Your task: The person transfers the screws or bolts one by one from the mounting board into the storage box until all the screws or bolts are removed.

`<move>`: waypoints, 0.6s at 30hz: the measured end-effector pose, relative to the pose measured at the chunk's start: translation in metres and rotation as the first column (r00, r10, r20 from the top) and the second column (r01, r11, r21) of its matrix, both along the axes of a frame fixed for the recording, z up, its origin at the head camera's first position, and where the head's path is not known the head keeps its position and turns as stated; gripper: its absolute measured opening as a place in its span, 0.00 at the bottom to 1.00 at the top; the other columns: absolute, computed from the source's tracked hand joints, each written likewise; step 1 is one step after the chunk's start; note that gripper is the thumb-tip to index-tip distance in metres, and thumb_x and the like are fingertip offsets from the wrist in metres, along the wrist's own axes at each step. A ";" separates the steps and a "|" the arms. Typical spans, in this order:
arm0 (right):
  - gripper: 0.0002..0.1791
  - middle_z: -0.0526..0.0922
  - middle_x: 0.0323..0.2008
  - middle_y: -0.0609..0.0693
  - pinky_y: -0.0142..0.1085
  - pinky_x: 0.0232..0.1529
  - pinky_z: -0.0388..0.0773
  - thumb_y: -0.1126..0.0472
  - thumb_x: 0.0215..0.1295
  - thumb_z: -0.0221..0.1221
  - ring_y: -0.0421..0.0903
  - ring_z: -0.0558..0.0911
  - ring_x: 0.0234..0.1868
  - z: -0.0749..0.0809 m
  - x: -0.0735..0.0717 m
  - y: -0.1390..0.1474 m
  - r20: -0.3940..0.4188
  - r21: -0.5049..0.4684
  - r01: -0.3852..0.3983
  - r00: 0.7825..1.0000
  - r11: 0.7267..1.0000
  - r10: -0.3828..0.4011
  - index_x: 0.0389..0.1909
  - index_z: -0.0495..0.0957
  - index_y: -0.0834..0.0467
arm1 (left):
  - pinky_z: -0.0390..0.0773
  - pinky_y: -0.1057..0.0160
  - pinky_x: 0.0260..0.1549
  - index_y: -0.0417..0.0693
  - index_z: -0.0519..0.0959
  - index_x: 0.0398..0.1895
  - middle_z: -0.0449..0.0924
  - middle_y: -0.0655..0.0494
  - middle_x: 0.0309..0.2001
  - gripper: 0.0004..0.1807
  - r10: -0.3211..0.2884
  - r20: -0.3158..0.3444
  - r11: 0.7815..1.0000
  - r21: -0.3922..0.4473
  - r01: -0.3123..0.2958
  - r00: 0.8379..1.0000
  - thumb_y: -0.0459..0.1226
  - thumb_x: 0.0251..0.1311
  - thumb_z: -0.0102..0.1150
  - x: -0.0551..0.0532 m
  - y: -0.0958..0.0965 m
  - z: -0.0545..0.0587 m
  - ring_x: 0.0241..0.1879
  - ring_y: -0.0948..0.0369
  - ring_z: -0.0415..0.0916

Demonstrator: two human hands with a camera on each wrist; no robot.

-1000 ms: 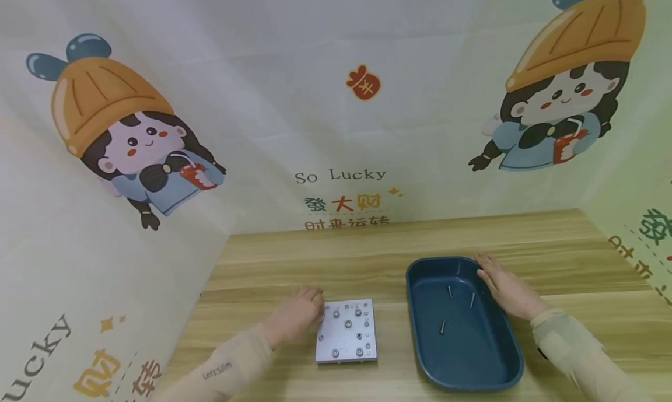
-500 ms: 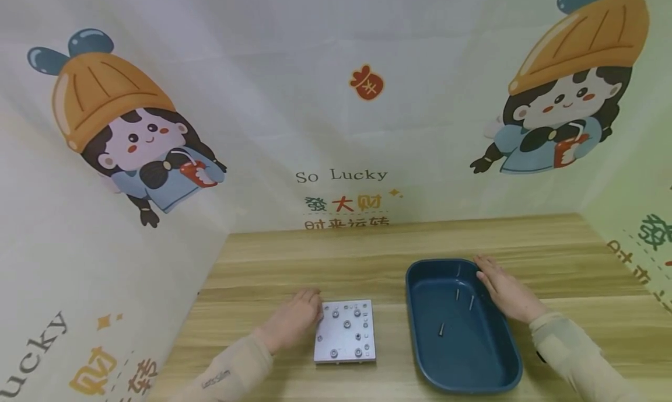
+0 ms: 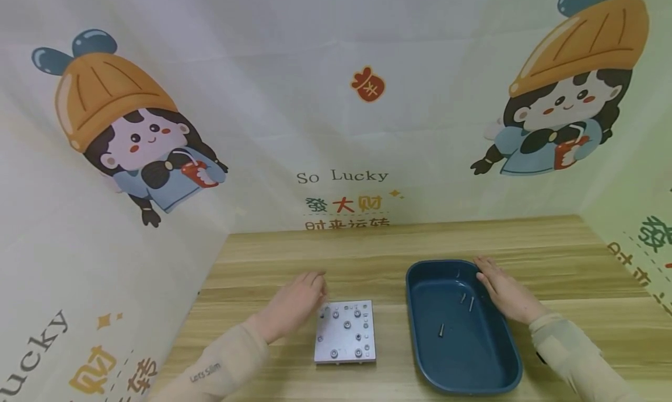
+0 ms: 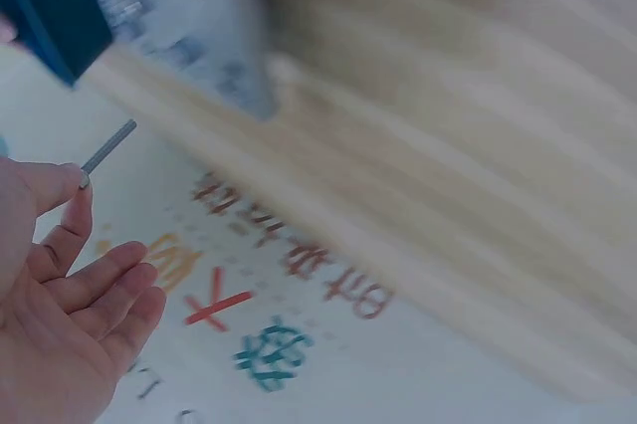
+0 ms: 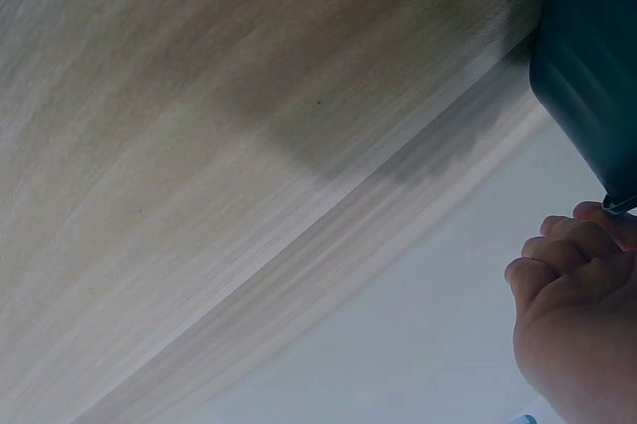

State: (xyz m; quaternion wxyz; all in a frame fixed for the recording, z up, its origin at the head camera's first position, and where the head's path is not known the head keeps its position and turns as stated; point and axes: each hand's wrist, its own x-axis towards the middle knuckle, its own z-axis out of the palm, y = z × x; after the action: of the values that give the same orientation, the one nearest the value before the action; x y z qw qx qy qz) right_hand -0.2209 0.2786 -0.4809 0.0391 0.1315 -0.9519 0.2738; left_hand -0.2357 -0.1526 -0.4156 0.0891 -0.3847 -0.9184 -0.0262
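My left hand (image 3: 296, 303) is at the far left corner of a silvery metal plate (image 3: 340, 338), its fingertips overlapping that corner in the head view. In the left wrist view the thumb and index finger pinch one end of a thin grey screw (image 4: 111, 145), while the other fingers spread loosely. The plate carries several bolt heads and small holes on its top face. On the right, my right hand (image 3: 508, 290) rests on the far right rim of a dark blue tray (image 3: 411, 308), fingers extended forward along it.
Three loose screws lie in the tray: one screw (image 3: 441, 330) near the middle, another screw (image 3: 471, 303) and a third screw (image 3: 463, 298) close together by the right wall. The wooden tabletop (image 3: 294, 247) meets a printed cloth backdrop (image 3: 336, 116) at the back and sides.
The left hand has moved up and away from the plate's left edge toward its far corner. One screw in the tray has rolled right, nearer another. The right hand stays at the rim.
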 end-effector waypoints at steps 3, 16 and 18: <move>0.27 0.58 0.69 0.77 0.69 0.67 0.57 0.60 0.79 0.43 0.76 0.56 0.70 0.001 0.000 -0.001 -0.003 0.002 0.001 1.000 1.000 -0.001 0.69 0.58 0.76 | 0.74 0.50 0.64 0.42 0.76 0.42 0.75 0.38 0.59 0.07 -0.017 0.001 0.999 0.028 0.017 1.000 0.35 0.65 0.60 0.000 0.011 0.013 0.63 0.45 0.72; 0.27 0.59 0.69 0.76 0.67 0.67 0.58 0.60 0.79 0.43 0.75 0.57 0.70 0.001 0.000 -0.002 -0.013 0.019 0.006 1.000 1.000 -0.006 0.68 0.59 0.76 | 0.71 0.57 0.67 0.45 0.77 0.43 0.81 0.48 0.52 0.08 -0.199 -0.098 0.980 -0.052 0.194 0.975 0.40 0.69 0.57 -0.006 0.078 0.038 0.64 0.50 0.72; 0.27 0.59 0.69 0.76 0.67 0.68 0.58 0.60 0.79 0.43 0.75 0.57 0.70 0.001 0.000 -0.001 -0.012 0.018 0.007 1.000 1.000 -0.006 0.68 0.59 0.76 | 0.70 0.59 0.68 0.46 0.77 0.44 0.81 0.51 0.51 0.08 -0.221 -0.103 0.974 -0.069 0.215 0.970 0.40 0.70 0.55 -0.006 0.091 0.038 0.65 0.52 0.72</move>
State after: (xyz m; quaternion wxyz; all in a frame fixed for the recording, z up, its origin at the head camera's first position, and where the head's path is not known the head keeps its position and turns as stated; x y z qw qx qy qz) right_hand -0.2208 0.2772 -0.4800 0.0445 0.1304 -0.9546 0.2642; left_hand -0.2420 -0.0620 -0.3774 0.1252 -0.4864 -0.8646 0.0118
